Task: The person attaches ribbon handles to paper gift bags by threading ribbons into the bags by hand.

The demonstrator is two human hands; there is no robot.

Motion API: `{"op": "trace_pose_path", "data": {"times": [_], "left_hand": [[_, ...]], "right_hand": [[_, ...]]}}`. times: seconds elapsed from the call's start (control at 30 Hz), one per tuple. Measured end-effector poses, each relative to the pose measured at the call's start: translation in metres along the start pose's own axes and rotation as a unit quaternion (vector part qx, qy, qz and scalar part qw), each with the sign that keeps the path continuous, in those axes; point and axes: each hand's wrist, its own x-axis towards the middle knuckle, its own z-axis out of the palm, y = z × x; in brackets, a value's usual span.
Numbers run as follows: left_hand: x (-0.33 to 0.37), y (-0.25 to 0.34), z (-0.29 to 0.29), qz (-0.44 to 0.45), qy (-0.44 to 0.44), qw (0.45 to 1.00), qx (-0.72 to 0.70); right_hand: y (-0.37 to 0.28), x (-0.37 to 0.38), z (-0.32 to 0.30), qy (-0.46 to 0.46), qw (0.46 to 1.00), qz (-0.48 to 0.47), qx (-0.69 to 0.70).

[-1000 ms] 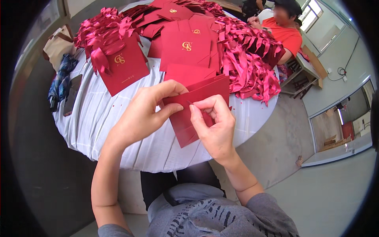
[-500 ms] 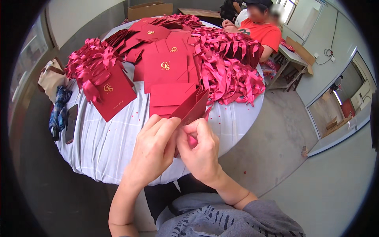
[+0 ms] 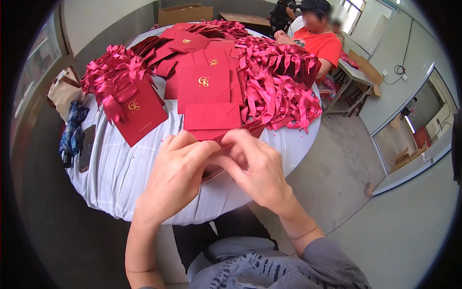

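Note:
Near the front edge of the table, a small red paper gift bag (image 3: pixel 211 172) is between my hands, mostly hidden by them. My left hand (image 3: pixel 180 161) is closed on the bag's left side with bent fingers. From the right, my right hand (image 3: pixel 257 166) curls over the bag's top edge, thumb and fingers drawn together; whether a ribbon is between them is hidden. Just beyond lies a stack of flat red bags (image 3: pixel 211 117), and behind it a larger flat bag with a gold emblem (image 3: pixel 203 94).
Bags with pink ribbon handles are heaped at left (image 3: pixel 115 72) and right (image 3: pixel 281 91) on the white-clothed round table (image 3: pixel 115 178). A phone (image 3: pixel 87 148) and folded blue umbrella (image 3: pixel 73 127) lie at the left edge. A person in an orange-red shirt (image 3: pixel 317 45) works across the table.
The bag has tipped from nearly upright to lower and flatter. My right hand has moved right and over its top edge; the pink ribbon seen by my fingers is now hidden.

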Motion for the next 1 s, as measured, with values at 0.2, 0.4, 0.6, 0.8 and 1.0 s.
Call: {"op": "trace_pose_path", "data": {"times": [0.2, 0.4, 0.6, 0.8, 1.0], "left_hand": [[-0.006, 0.0, 0.006, -0.016, 0.045, 0.992, 0.115], [-0.012, 0.002, 0.013, -0.018, 0.086, 0.981, 0.175], [-0.015, 0.006, 0.011, -0.03, 0.075, 0.982, 0.172], [-0.014, 0.011, 0.02, -0.112, 0.018, 0.989, 0.099], [-0.012, 0.015, 0.02, -0.108, 0.052, 0.992, 0.031]], "right_hand": [[0.007, 0.04, -0.017, -0.158, 0.972, -0.143, -0.095], [0.012, 0.096, -0.031, -0.459, 0.885, -0.078, 0.022], [0.005, 0.117, -0.031, -0.561, 0.825, 0.037, 0.05], [0.01, 0.113, -0.025, -0.535, 0.843, 0.02, 0.054], [0.022, 0.095, -0.018, -0.428, 0.883, 0.077, 0.177]]}}
